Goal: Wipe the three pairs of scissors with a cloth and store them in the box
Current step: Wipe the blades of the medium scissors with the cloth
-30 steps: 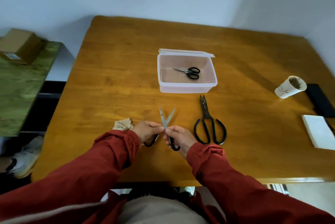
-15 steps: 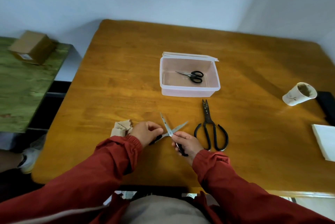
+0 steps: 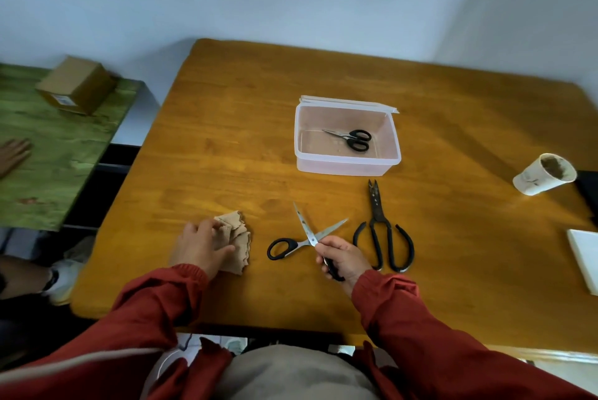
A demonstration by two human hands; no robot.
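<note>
- Person seated at the near edge of a wooden table [image 3: 242,140], red sleeves, both hands over the tabletop.
- Right hand [image 3: 343,257]: fingers curled round one black handle of the mid-sized scissors [image 3: 312,239]. The other handle loop sticks out free to the left.
- Those scissors stand wide open, blades crossed in an X with the tips pointing away from the person. Whether they touch the table I cannot tell.
- Left hand [image 3: 202,246]: down on the tan cloth [image 3: 239,244], fingers bent over its far-left edge and thumb laid across it, gripping. The hand is slightly blurred.
- The cloth is crumpled and lies on the table, left of the open scissors and apart from them.
- Large black scissors [image 3: 382,234] lie flat just right of the right hand, closed, tips toward the box.
- Clear plastic box [image 3: 346,168] sits mid-table beyond the hands, lid off behind it. Small black-handled scissors [image 3: 351,139] lie inside on its floor.
- Paper cup [image 3: 543,174] lies tipped on its side near the right edge.
- Off to the left, a cardboard carton [image 3: 76,85] sits on a green surface.
</note>
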